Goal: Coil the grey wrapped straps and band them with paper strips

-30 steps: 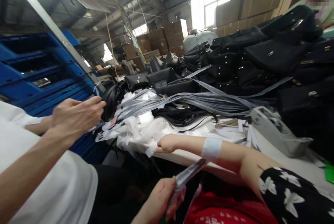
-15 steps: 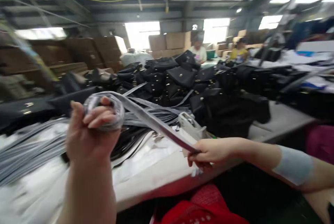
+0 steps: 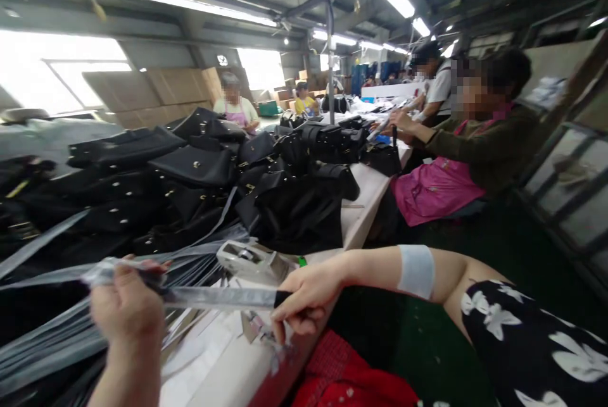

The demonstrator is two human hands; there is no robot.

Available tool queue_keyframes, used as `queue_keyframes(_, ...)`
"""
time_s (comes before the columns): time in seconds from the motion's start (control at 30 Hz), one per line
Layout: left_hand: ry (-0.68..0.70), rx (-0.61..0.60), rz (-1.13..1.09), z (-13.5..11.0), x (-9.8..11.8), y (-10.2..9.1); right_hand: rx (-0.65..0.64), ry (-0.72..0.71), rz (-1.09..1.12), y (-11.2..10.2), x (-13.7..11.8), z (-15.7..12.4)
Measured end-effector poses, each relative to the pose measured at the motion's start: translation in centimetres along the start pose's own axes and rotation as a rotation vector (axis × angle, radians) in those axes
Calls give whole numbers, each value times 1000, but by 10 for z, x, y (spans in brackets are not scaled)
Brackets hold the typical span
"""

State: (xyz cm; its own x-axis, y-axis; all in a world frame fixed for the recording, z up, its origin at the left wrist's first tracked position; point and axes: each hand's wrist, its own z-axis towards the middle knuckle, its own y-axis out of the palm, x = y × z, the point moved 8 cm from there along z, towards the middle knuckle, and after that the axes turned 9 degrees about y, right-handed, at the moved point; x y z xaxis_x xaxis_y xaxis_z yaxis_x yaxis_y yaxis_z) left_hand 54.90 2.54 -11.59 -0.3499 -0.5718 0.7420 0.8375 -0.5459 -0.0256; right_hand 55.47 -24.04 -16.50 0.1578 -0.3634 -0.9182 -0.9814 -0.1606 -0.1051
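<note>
A long strap (image 3: 221, 297), greyish under what looks like a clear plastic cover, stretches between my two hands above the table. My left hand (image 3: 126, 296) is closed around its coiled part at the left; the fingertips are partly hidden and a little blurred. At the other end, my right hand (image 3: 304, 293) pinches the strap where a black piece shows. Just behind the strap stands a pale tape dispenser-like device (image 3: 254, 261). A bundle of similar covered straps (image 3: 52, 344) lies at the left, with more behind the device.
Black bags (image 3: 190, 166) with metal fittings are heaped across the table. Its pale front edge (image 3: 228, 363) runs away to the right. A co-worker in a pink apron (image 3: 432, 192) sits at the right, handling a black strap. Cardboard boxes (image 3: 156, 90) stand at the back.
The view has swung right, bringing the co-worker into sight. My left hand has turned over, its back now showing, and the coil is less visible. My right hand still grips the strap end.
</note>
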Motion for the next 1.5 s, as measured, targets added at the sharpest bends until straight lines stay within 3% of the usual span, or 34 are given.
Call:
queue_keyframes(0.07, 59, -11, 27, -14, 6, -3, 3, -59, 129, 5, 3, -10)
queue_keyframes(0.2, 192, -482, 470, -67, 16, 20, 164, -222, 404, -7, 8, -26)
queue_keyframes(0.3, 264, -812, 526, -120, 24, 34, 311, -289, 505, -23, 12, -26)
queue_keyframes(0.37, 231, -934, 507, -145, 28, 33, 382, -293, 526, -33, 15, -19)
queue_keyframes(0.47, 31, -971, 358, -162, 27, 16, 440, -177, 398, -46, 18, 0)
queue_keyframes(0.5, -93, -968, 258, -165, 23, 8, 502, -115, 296, -54, 18, 5)
queue_keyframes(0.57, -396, -943, 8, -174, 11, -11, 797, -70, 0, -76, 4, 5)
queue_keyframes(0.63, -641, -896, -223, -184, 4, -28, 1117, -188, -357, -82, -30, 1)
queue_keyframes(0.67, -717, -867, -315, -188, 2, -36, 1164, -280, -511, -73, -47, 8)
queue_keyframes(0.73, -831, -808, -479, -196, -2, -49, 984, -402, -693, -41, -64, 44)
queue_keyframes(0.83, -974, -662, -726, -206, -11, -62, 573, -329, -640, 15, -45, 117)
queue_keyframes(0.97, -1076, -443, -964, -207, -25, -77, 344, -229, -178, 67, 0, 183)
queue_keyframes(1.07, -1145, -235, -1089, -199, -35, -88, 158, -117, 219, 88, 25, 210)
queue_keyframes(1.17, -1202, -93, -1152, -193, -43, -93, -55, 83, 431, 99, 41, 222)
queue_keyframes(1.27, -1236, -13, -1177, -193, -50, -88, -66, 140, 458, 95, 45, 227)
queue_keyframes(1.37, -1232, 27, -1117, -198, -60, -84, 96, 40, 338, 80, 39, 228)
queue_keyframes(1.43, -1177, 24, -931, -201, -72, -91, 223, -24, 221, 66, 34, 222)
queue_keyframes(1.5, -1005, 51, -590, -195, -83, -112, 267, -46, 82, 57, 29, 213)
